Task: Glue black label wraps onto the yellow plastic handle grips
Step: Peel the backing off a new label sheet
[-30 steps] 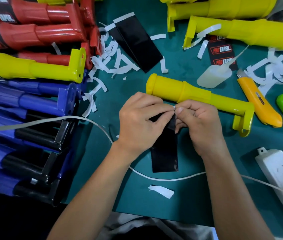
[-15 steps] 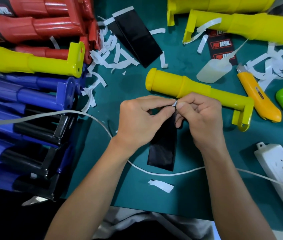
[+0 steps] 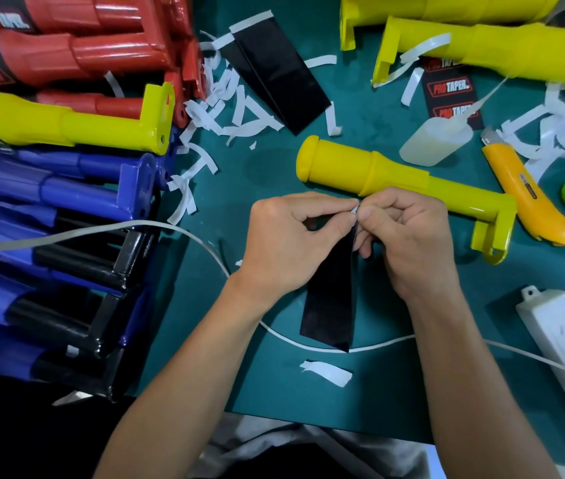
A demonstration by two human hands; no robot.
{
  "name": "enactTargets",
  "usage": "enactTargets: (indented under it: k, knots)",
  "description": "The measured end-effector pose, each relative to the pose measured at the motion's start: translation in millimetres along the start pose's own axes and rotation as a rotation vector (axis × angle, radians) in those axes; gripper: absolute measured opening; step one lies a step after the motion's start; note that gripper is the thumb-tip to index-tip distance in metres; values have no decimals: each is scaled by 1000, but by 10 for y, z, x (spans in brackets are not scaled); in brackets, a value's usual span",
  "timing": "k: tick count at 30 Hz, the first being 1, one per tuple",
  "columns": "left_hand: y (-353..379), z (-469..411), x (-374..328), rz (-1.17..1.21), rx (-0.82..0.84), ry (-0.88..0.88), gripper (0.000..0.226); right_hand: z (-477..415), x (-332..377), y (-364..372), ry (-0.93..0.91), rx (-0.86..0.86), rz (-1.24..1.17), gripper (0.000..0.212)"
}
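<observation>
Left hand (image 3: 293,243) and right hand (image 3: 412,243) meet fingertip to fingertip, both pinching the black label wrap (image 3: 329,305) at its top edge.

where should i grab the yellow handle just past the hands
Grip the yellow handle by its thick rounded left section, from above, fingers across it. That part lies clear; the bracket end is angular and crowded by the right hand and utility knife.

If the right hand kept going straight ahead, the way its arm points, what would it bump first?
Probably the yellow handle grip lying just beyond the right hand, which pinches the black label wrap. The hand's height is hard to judge.
</observation>
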State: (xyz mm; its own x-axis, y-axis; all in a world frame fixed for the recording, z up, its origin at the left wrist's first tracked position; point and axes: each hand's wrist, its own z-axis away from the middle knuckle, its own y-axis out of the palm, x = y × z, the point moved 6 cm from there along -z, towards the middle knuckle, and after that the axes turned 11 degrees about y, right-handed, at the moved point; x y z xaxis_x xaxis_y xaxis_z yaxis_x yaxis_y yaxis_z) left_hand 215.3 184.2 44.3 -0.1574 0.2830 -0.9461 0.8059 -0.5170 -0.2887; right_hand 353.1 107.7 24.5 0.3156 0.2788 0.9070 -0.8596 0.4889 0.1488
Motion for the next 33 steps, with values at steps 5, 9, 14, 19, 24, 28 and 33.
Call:
enactTargets:
  k: [5, 9, 14, 19, 24, 28, 33]
  knots:
    - [8, 10, 57, 31, 25, -89, 15, 8, 6, 12, -23, -7, 26, 26]
    - [-11, 30, 15, 4, -13, -74, 15, 13, 24, 37, -43, 30, 69, 31]
    - [-20, 36, -6, 6, -31, -67, 15, 13, 19, 47, -17, 57, 41, 28]
    - [-15, 30, 0, 23, -49, -108, 17, 1, 14, 59, -6, 77, 20, 29]
    - [-8, 10, 18, 66, -38, -145, 26, -1, 13, 72, 12, 85, 4, 29]
    - [-12, 12, 21, 55, -46, -151, 19, 2, 12, 75, 30, 81, -2, 29]
    - [-4, -19, 9, 89, -54, -140, 24, 10, 23, 73, 30, 57, -6, 28]
